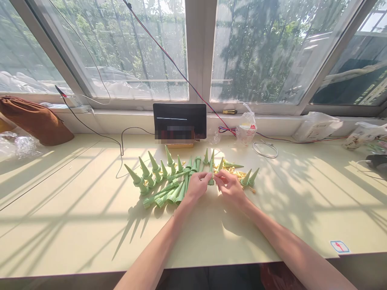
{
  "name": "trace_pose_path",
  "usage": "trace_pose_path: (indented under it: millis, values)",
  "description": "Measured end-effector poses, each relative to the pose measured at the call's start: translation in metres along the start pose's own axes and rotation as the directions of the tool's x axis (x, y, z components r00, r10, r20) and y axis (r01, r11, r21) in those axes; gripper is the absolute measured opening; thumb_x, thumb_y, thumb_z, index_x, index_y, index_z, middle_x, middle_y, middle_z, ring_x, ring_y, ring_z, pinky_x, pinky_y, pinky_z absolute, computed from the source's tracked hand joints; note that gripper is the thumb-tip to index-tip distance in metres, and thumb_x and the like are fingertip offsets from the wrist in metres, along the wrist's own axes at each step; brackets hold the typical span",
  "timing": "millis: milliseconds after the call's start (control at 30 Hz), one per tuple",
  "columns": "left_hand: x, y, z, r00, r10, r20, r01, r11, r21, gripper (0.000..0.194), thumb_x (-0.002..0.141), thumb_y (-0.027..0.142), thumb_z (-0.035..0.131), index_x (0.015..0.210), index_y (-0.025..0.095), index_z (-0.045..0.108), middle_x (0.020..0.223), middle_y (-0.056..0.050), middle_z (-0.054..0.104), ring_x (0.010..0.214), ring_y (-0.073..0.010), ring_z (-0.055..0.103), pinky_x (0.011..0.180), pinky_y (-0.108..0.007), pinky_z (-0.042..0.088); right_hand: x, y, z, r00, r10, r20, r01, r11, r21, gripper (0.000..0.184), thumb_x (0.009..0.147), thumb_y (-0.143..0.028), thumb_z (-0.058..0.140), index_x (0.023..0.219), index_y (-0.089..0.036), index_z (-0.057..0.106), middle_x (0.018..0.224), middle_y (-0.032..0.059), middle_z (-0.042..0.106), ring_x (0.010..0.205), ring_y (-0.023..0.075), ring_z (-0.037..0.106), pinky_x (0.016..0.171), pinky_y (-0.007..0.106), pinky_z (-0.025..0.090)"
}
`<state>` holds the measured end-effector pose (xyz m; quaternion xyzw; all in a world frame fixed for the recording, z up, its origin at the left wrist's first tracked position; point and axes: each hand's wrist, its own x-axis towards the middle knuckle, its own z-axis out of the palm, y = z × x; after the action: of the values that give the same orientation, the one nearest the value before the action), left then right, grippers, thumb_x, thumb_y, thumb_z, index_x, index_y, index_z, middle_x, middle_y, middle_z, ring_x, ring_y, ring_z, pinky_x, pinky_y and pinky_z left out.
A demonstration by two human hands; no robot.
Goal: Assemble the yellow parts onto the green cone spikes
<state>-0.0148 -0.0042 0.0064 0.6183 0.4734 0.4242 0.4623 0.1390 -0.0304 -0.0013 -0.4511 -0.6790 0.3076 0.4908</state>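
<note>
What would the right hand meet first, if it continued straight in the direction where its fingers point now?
Most likely the green cone that the left hand holds tip up, directly ahead of the right hand. Depth is unclear here, so I cannot tell whether they touch or a small gap remains.

Both bare forearms slant inward and forward from the lower edge of the view, bringing the hands close together but apart. The left arm (163, 237) runs up and to the right; the left hand (198, 186) is closed in a pinch, thumb toward the right. The right arm (281, 237) mirrors it, and the right hand (232, 187) has curled fingers (223, 174), tips toward the left hand; how tightly they close is unclear.
</note>
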Motion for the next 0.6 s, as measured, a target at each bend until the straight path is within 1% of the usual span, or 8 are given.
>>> trace_pose_path:
  millis: [100,200,300,400,467,533,600]
  values:
    - [-0.001,0.004,0.001,0.999,0.039,-0.009,-0.039,0.999,0.015,0.036,0.084,0.046,0.056,0.069,0.016,0.070,0.046,0.001,0.047,0.047,-0.0113,0.044,0.045,-0.022,0.032,0.000,-0.002,0.000,0.999,0.032,-0.014,-0.032,0.999,0.021,0.023,0.091,-0.037,0.054,0.075,-0.020,0.054,0.064,-0.0015,0.052,0.055,0.0127,0.049,0.052,0.026,0.038]
    - [-0.003,0.007,0.001,0.997,0.078,-0.013,-0.077,0.996,0.039,0.036,0.086,0.044,0.054,0.068,0.017,0.070,0.060,-0.002,0.060,0.059,-0.0135,0.052,0.053,-0.023,0.038,-0.001,-0.005,-0.001,0.998,0.054,-0.017,-0.053,0.997,0.053,0.023,0.090,-0.036,0.056,0.073,-0.020,0.054,0.062,-0.0021,0.052,0.052,0.0122,0.048,0.051,0.026,0.038]
    - [-0.004,0.006,0.003,0.992,0.120,-0.025,-0.119,0.992,0.048,0.035,0.087,0.042,0.053,0.070,0.017,0.071,0.070,-0.003,0.066,0.068,-0.0149,0.056,0.060,-0.023,0.041,-0.001,-0.005,-0.001,0.997,0.076,-0.010,-0.074,0.991,0.107,0.024,0.090,-0.037,0.058,0.073,-0.020,0.053,0.059,-0.0029,0.052,0.049,0.0119,0.048,0.050,0.026,0.039]
    - [-0.005,0.002,0.005,0.988,0.147,-0.045,-0.144,0.987,0.070,0.034,0.088,0.042,0.053,0.073,0.017,0.070,0.069,-0.002,0.064,0.062,-0.0132,0.053,0.058,-0.023,0.040,0.000,-0.003,0.001,0.992,0.125,-0.003,-0.122,0.974,0.190,0.028,0.088,-0.042,0.061,0.072,-0.021,0.052,0.056,-0.0039,0.051,0.045,0.0114,0.047,0.045,0.026,0.038]
    - [-0.006,-0.001,0.007,0.984,0.166,-0.068,-0.158,0.981,0.116,0.034,0.089,0.043,0.053,0.073,0.017,0.068,0.062,0.000,0.057,0.053,-0.0106,0.045,0.053,-0.023,0.035,0.002,-0.002,0.002,0.984,0.177,0.007,-0.172,0.946,0.274,0.031,0.085,-0.046,0.064,0.072,-0.021,0.051,0.053,-0.0051,0.050,0.040,0.0103,0.044,0.040,0.025,0.035]
    - [-0.006,-0.003,0.007,0.973,0.214,-0.085,-0.196,0.964,0.178,0.034,0.090,0.043,0.052,0.071,0.018,0.064,0.058,0.002,0.049,0.048,-0.0093,0.036,0.051,-0.024,0.029,0.003,-0.002,0.002,0.973,0.226,0.032,-0.222,0.905,0.363,0.035,0.082,-0.049,0.067,0.072,-0.022,0.050,0.049,-0.0061,0.048,0.038,0.0093,0.041,0.037,0.023,0.032]
    - [-0.007,-0.005,0.007,0.953,0.290,-0.085,-0.265,0.936,0.231,0.034,0.091,0.042,0.051,0.069,0.018,0.061,0.060,0.002,0.045,0.049,-0.0097,0.034,0.052,-0.025,0.027,0.006,-0.002,0.002,0.961,0.267,0.069,-0.270,0.858,0.438,0.037,0.078,-0.051,0.071,0.070,-0.021,0.049,0.048,-0.0061,0.047,0.038,0.0088,0.040,0.035,0.022,0.030]
